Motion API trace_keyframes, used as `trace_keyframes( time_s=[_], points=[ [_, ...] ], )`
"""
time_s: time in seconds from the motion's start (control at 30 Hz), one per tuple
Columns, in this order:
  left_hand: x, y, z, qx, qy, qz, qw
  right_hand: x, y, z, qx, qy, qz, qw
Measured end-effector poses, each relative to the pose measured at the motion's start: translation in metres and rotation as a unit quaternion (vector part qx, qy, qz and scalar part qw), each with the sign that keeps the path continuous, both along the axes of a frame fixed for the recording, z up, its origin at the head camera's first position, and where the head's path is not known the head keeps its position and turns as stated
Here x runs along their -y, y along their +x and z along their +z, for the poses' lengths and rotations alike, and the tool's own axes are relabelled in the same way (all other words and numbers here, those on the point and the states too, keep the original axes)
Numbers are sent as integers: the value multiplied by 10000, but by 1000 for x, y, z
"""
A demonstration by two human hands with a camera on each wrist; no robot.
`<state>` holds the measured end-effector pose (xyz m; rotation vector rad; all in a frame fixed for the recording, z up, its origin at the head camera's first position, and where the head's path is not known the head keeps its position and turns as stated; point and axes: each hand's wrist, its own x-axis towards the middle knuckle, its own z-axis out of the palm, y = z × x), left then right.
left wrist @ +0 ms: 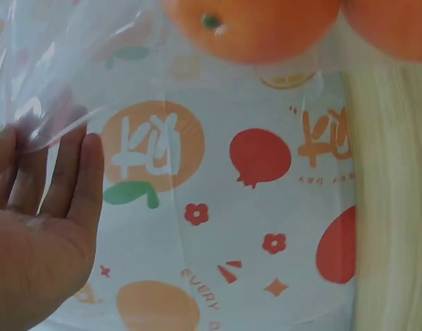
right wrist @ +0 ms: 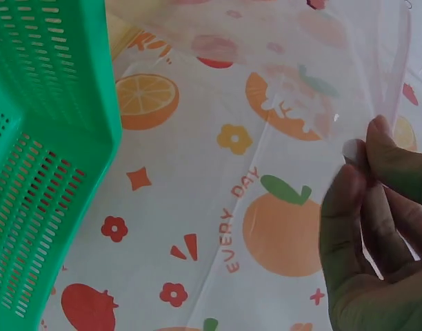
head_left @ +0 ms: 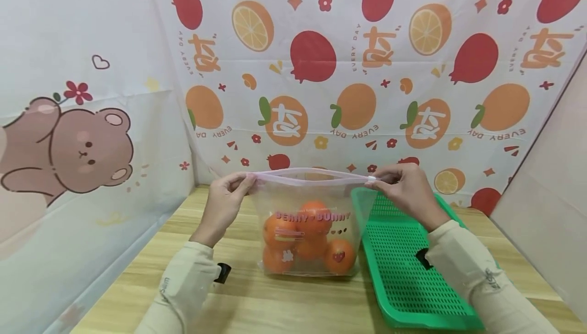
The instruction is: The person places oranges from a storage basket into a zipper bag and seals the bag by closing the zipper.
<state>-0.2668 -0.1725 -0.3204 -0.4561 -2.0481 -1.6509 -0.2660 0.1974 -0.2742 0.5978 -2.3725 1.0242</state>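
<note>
A see-through zipper bag [head_left: 316, 191] with pink lettering stands upright on the table, its top gaping slightly. Several oranges [head_left: 339, 256] lie inside it; one shows a green stem spot in the left wrist view. My left hand [head_left: 225, 199] pinches the bag's top left corner between thumb and fingers. At the top right corner, my right hand [head_left: 408, 188] pinches the white zipper slider [head_left: 371, 179]. In the right wrist view, thumb and forefinger meet at that slider [right wrist: 352, 148], with the pink zip strip running up from it.
A green slotted plastic basket [head_left: 412, 318] sits right of the bag, partly under my right forearm. The wooden table [head_left: 220, 303] backs onto a fruit-print cloth [head_left: 312, 94]. A cloth with a bear print [head_left: 91, 150] hangs at the left.
</note>
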Motion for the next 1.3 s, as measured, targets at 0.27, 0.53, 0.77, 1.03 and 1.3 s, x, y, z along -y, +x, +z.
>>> trace_keyframes(
  time_s=[0.27, 0.53, 0.77, 1.03, 1.3],
  points=[
    [-30, 26, 48, -1291, -3214, 753, 9351, -13, -3, -1, 845, -793, 1038, 9878],
    [-147, 17, 86, -2247, -4896, -153, 8423, -12, -3, -3, 741, -999, 1175, 9852],
    [-191, -6, 82, -1899, -5609, -119, 8057, -12, -4, -14, 576, -1267, 1143, 9836],
    [-191, -15, 84, -1888, -5379, -97, 8216, -9, -6, -11, 51, -1027, 823, 9913],
    [-176, -21, 87, -1811, -5394, -150, 8222, -5, -4, -9, -163, -794, 251, 9964]
  ],
)
